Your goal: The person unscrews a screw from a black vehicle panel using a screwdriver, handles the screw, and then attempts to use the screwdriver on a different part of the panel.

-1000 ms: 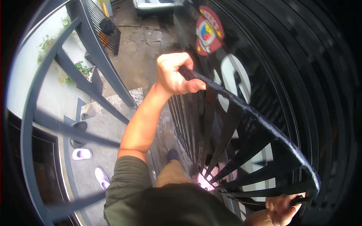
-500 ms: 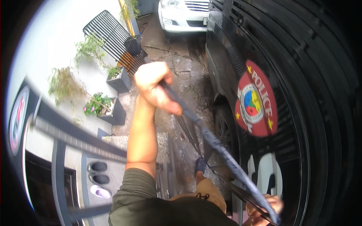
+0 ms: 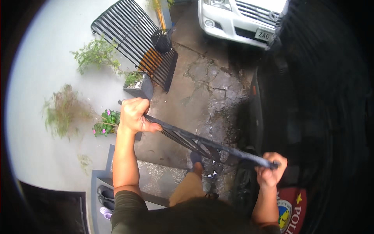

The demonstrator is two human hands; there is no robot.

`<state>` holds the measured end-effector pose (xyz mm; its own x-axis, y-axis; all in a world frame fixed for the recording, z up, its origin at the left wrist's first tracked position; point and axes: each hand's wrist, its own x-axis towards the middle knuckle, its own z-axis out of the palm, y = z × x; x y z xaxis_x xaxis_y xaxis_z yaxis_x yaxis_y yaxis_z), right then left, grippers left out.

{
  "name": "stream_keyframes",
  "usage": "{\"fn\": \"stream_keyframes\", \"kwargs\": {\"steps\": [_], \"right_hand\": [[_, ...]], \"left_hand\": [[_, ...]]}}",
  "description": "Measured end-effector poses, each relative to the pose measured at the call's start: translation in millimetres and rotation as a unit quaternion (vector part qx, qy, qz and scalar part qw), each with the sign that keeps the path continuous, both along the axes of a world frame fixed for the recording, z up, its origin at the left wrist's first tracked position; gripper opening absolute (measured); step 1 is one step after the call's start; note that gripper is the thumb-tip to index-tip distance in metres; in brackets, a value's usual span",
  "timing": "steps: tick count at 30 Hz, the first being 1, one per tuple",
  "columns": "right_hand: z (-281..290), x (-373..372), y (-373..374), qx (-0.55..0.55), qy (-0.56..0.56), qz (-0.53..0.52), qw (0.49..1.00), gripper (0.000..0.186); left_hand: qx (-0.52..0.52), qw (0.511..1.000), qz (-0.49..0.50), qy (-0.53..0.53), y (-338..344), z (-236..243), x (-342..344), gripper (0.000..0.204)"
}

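Across the front of my body I carry a dark metal frame (image 3: 218, 146) with thin bars on its underside, seen nearly edge-on. My left hand (image 3: 134, 116) is closed round its upper left end, the thumb along the top edge. My right hand (image 3: 273, 169) grips the lower right end beside the dark vehicle. The frame slants down from left to right, over the ground and my foot (image 3: 196, 159). Its lower parts are hard to make out.
A slatted black metal panel (image 3: 132, 33) leans by the white wall, near a grey planter (image 3: 139, 89) and a pink-flowered plant (image 3: 108, 121). A white car (image 3: 237, 19) stands ahead; a dark vehicle (image 3: 311, 117) lines the right. Shoes (image 3: 106, 197) lie on a step at lower left.
The frame has swung from a steep slant to a flatter one, its right end rising with my right hand. My view has turned, and the white car now sits further right and larger.
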<state>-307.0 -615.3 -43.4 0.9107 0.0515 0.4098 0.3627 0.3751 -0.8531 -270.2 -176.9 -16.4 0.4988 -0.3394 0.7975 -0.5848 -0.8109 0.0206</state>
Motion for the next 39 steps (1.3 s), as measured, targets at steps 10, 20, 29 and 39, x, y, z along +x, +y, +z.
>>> {"fn": "stream_keyframes", "kwargs": {"steps": [10, 20, 29, 39], "right_hand": [[-12.0, 316.2, 156.3, -0.109, 0.025, 0.138, 0.984, 0.054], [-67.9, 628.5, 292.3, -0.130, 0.064, 0.290, 0.946, 0.031], [-81.4, 823.6, 392.7, -0.275, 0.133, 0.128, 0.944, 0.063], [-358.7, 674.8, 122.1, -0.672, 0.285, -0.018, 0.683, 0.035]], "left_hand": [[0.033, 0.940, 0.248, 0.232, 130.6, 13.8, 137.2, 0.074], [-0.102, 0.763, 0.365, 0.524, 159.1, 9.0, 293.1, 0.050], [-0.104, 0.736, 0.432, 0.511, 191.0, -35.3, 472.6, 0.048], [-0.072, 0.742, 0.389, 0.541, 278.9, -90.3, 670.9, 0.051]]}}
